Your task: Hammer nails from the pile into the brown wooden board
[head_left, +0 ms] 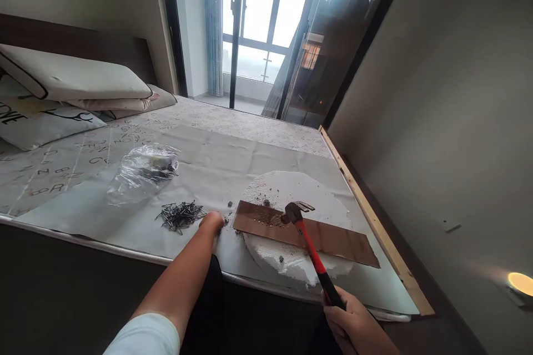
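My right hand (353, 316) grips the black end of a claw hammer (313, 252) with a red and black handle. The hammer's metal head is over a brown board (341, 241), which has crumbs and grey grit scattered on its left part. Under the board is a round white slab (308, 183) with rough, chipped edges. My left hand (213, 222) is down on the grey sheet, between the board's left end and a pile of dark nails (181, 215). It looks curled closed, its fingers mostly hidden, so what it holds cannot be made out.
A clear plastic bag (144, 172) with dark contents lies behind the nails. The grey sheet (216, 158) covers part of a bed with pillows (83, 77) at the left. A wooden rail (366, 211) runs along the right edge, near the wall. Glass doors stand beyond.
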Action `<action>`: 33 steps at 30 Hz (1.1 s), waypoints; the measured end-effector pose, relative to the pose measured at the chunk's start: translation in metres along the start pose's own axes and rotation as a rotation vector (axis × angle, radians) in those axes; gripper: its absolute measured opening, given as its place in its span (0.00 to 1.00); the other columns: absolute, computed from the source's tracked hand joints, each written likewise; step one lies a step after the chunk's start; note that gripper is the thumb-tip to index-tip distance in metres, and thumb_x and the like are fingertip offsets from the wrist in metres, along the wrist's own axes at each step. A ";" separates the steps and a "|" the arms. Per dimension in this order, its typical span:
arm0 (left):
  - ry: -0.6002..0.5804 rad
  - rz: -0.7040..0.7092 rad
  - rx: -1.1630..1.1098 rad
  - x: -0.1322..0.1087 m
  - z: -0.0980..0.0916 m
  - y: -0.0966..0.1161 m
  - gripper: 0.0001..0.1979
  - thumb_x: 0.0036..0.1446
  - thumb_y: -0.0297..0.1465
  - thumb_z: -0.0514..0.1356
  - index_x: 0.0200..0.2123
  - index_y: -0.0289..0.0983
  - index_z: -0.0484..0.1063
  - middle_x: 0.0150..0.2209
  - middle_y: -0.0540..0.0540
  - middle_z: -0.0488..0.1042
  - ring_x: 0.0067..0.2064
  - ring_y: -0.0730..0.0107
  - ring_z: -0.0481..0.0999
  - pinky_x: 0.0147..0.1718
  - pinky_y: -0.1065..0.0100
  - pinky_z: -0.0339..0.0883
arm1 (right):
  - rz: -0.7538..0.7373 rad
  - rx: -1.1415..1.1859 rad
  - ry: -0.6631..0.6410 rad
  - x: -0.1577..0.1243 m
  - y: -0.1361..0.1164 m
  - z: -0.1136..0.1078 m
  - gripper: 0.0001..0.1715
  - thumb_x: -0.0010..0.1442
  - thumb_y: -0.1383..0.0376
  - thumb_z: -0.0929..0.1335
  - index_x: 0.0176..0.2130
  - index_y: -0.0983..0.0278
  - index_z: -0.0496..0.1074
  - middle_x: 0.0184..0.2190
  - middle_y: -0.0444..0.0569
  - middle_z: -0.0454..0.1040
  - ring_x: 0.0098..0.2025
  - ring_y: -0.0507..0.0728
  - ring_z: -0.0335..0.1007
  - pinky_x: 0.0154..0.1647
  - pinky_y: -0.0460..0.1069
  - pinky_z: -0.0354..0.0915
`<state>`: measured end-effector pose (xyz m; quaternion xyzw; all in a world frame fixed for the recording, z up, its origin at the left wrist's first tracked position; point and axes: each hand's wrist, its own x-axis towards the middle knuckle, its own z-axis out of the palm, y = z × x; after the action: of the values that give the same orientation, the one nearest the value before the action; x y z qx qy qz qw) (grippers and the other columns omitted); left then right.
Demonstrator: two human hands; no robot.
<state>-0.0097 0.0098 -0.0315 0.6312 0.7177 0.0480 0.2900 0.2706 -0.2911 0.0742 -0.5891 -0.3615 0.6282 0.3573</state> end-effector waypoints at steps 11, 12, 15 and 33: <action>0.455 0.408 -0.426 -0.047 -0.016 0.046 0.13 0.52 0.34 0.56 0.39 0.37 0.77 0.36 0.45 0.79 0.40 0.64 0.76 0.39 0.69 0.67 | 0.011 -0.026 0.037 -0.009 -0.006 -0.008 0.09 0.51 0.60 0.62 0.28 0.61 0.55 0.12 0.31 0.51 0.09 0.43 0.41 0.09 0.42 0.40; 0.418 0.459 -0.501 -0.056 -0.010 0.055 0.12 0.52 0.35 0.57 0.36 0.38 0.77 0.35 0.46 0.79 0.38 0.65 0.77 0.37 0.69 0.68 | 0.012 -0.030 0.040 -0.010 -0.007 -0.007 0.09 0.51 0.59 0.62 0.28 0.60 0.55 0.12 0.31 0.51 0.09 0.43 0.41 0.09 0.42 0.40; 0.225 0.584 -0.598 -0.078 0.015 0.083 0.09 0.50 0.35 0.60 0.31 0.37 0.78 0.29 0.47 0.78 0.31 0.67 0.76 0.30 0.71 0.67 | 0.015 -0.036 0.036 -0.009 -0.011 -0.004 0.08 0.52 0.59 0.62 0.28 0.60 0.55 0.12 0.30 0.51 0.08 0.43 0.40 0.08 0.42 0.40; 0.157 0.756 -0.431 -0.086 0.049 0.111 0.04 0.50 0.26 0.62 0.29 0.38 0.78 0.29 0.48 0.78 0.33 0.69 0.75 0.32 0.71 0.64 | 0.052 -0.068 -0.020 -0.006 -0.011 -0.008 0.09 0.52 0.60 0.62 0.30 0.61 0.56 0.11 0.31 0.50 0.10 0.44 0.42 0.11 0.42 0.43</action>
<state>0.1145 -0.0629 0.0072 0.7689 0.4296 0.3474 0.3217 0.2787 -0.2913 0.0864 -0.6036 -0.3708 0.6306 0.3170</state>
